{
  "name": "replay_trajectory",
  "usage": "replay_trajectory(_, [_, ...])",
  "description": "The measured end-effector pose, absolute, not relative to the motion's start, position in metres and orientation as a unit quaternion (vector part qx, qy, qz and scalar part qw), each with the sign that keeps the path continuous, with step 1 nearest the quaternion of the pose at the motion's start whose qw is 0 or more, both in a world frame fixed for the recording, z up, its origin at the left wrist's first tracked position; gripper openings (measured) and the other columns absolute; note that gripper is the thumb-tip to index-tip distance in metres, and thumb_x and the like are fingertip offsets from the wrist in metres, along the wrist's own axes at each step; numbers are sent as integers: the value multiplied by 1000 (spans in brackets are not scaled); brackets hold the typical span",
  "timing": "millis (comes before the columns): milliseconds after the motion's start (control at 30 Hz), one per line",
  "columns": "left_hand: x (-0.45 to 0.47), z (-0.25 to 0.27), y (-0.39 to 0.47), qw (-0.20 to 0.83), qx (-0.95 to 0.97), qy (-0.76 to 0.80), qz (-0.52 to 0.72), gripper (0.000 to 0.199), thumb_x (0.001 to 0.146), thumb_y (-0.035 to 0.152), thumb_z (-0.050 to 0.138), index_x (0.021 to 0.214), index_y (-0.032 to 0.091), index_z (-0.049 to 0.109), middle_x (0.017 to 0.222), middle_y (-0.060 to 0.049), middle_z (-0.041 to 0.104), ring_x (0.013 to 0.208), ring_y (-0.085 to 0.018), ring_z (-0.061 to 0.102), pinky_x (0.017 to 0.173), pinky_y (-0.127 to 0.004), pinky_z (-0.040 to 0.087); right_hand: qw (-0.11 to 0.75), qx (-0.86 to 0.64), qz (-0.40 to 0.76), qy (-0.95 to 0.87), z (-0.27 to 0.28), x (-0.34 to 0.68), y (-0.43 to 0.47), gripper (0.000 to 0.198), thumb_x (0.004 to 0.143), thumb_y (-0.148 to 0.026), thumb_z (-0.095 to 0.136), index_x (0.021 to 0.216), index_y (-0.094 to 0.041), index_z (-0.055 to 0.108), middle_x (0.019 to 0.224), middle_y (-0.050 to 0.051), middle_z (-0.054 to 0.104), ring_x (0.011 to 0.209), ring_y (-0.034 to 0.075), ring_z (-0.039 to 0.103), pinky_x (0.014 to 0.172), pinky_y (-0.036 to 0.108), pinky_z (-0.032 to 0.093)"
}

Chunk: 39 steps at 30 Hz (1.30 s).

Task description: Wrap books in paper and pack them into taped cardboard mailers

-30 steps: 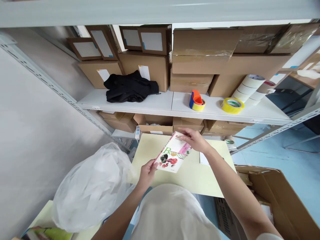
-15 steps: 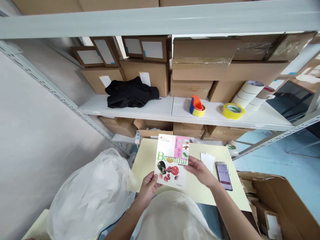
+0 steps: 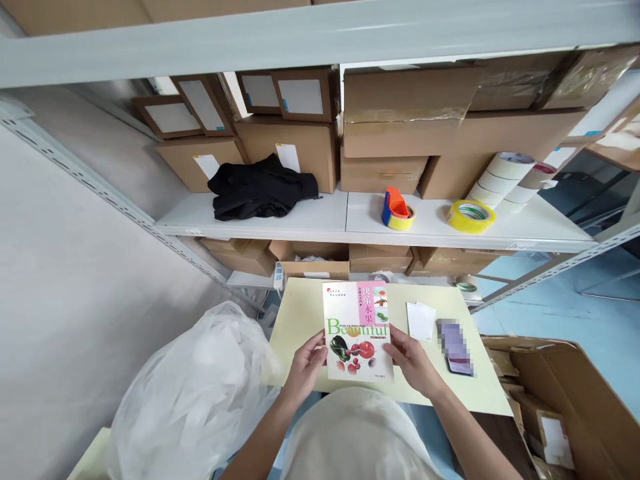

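Between my two hands is a thin book (image 3: 357, 333), its white and pink cover facing up, with "Beautiful" in green letters above printed fruit. My left hand (image 3: 306, 365) grips its left edge, thumb on the cover and fingers behind. At the right edge, my right hand (image 3: 411, 360) pinches it in the same way. Both hands are closed on the book, over the pale yellow table (image 3: 300, 303). To the right of the book, white paper cards (image 3: 421, 321) lie on the tabletop, and beyond them a phone (image 3: 456, 347), partly blurred out.
A large translucent plastic bag (image 3: 195, 393) bulges at the left. On the shelf (image 3: 330, 217) ahead are black clothing (image 3: 263, 188), a tape dispenser (image 3: 397, 210), a yellow tape roll (image 3: 471, 217) and stacked white rolls (image 3: 503, 177). An open carton (image 3: 580, 400) holding boxes stands at the right.
The book has turned from slightly tilted to nearly straight. My left hand has moved up along its left edge, my right hand lower on the right edge. The view has shifted a little.
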<state>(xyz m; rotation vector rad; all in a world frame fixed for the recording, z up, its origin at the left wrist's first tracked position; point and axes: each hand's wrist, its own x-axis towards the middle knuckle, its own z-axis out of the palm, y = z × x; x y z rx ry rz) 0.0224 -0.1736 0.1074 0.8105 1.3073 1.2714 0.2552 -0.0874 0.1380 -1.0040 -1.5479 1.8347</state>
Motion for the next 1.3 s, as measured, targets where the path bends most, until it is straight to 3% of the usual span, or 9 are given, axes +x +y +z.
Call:
replay_trajectory(200, [14,95,-166,461,392,611,510,51,80,41,59,126,19,57,103,-7,66,84,-18,63,78,-28,51,324,-411,687,-503,112,238,-89,61,79,-51,61,134,-28,48,103,4,67,86,21,63,73,36,55])
replay_trajectory(400, [1,84,-159,386,429,649,496,41,81,35,55,120,21,62,95,-6,59,87,-17,60,79,-28,50,333,-463,634,-523,90,227,-80,55,78,-53,61,127,-28,57,112,7,59,90,21,61,73,35,56])
replay_trajectory(567, [-20,68,-157,395,408,670,477,41,83,32,51,121,22,60,96,-6,55,87,-17,60,73,-28,53,320,-455,667,-495,77,205,-74,54,78,-51,62,127,-27,57,116,8,60,95,23,62,80,38,55])
replay_trajectory(800, [-85,4,-137,348,411,721,435,42,80,22,51,121,19,60,90,-6,61,81,-17,61,74,-30,53,268,-487,692,-461,18,130,-50,56,70,-47,67,117,-18,64,99,8,68,82,23,64,76,41,55])
replay_trajectory(1000, [-152,-58,-95,316,440,783,306,35,77,12,49,105,19,68,85,-5,66,75,-16,62,77,-29,51,230,-556,621,-503,-55,52,-16,48,69,-38,55,109,-14,67,91,7,69,76,20,61,70,35,52])
replay_trajectory(1300, [-191,-110,-66,301,424,811,268,48,73,5,48,117,16,64,88,-8,68,78,-19,61,84,-34,49,199,-599,590,-504,-100,1,3,44,69,-22,45,107,-18,66,93,5,69,80,17,61,69,27,51])
